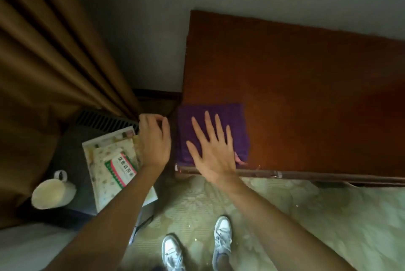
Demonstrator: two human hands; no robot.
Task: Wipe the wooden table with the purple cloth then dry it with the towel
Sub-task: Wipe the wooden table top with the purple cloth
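Flat open R hand (213, 152) presses purple cloth (232, 121) at table (306, 86) corner; L hand (154, 139) curled, grip unclear, just beside; tray (87, 145), cup (52, 191) left.

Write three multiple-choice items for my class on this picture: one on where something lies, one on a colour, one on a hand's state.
1. Where on the wooden table does the cloth lie?
A. near left corner
B. far right corner
C. centre

2. What colour is the cloth?
A. green
B. purple
C. white

3. How is the right hand held?
A. in a fist
B. pinching the cloth
C. flat, fingers spread

Answers:
1 A, it lies by the table's left and near edges.
2 B, it shows deep purple.
3 C, the palm lies over the cloth with fingers apart.
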